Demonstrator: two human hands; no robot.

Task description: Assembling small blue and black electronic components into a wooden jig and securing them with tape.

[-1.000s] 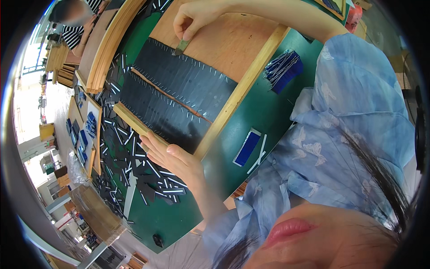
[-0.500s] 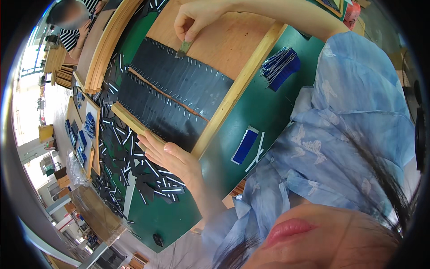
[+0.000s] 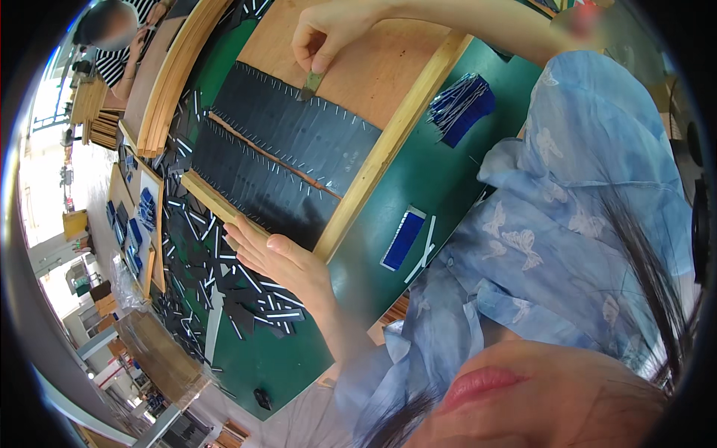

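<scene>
A plywood board (image 3: 388, 63) with wooden strips along its edges lies before me. Rows of black sheets (image 3: 299, 131) cover part of it, with short silvery tips along their edges. My right hand (image 3: 332, 33), coming from the top right, pinches a small scraper-like tool (image 3: 310, 84) with a pale green handle and a grey blade. Its blade meets the top edge of the upper black row. My left hand (image 3: 280, 257) is open, fingers stretched out together, resting against the short wooden strip (image 3: 216, 200) at the lower side of the board.
On the green table (image 3: 291, 366) lie a bundle of blue pieces with silvery pins (image 3: 463, 112), a flat blue piece (image 3: 403, 237), white strips (image 3: 424, 250) and many black-and-white scraps (image 3: 216, 284). Curved wooden lengths (image 3: 175, 82) stand at upper left. Beyond them sits another person (image 3: 116, 67) in stripes.
My right hand has slid the scraper-like tool slightly rightward along the edge of the black row. The whole view has shifted a little. My left hand stays against the wooden strip.
</scene>
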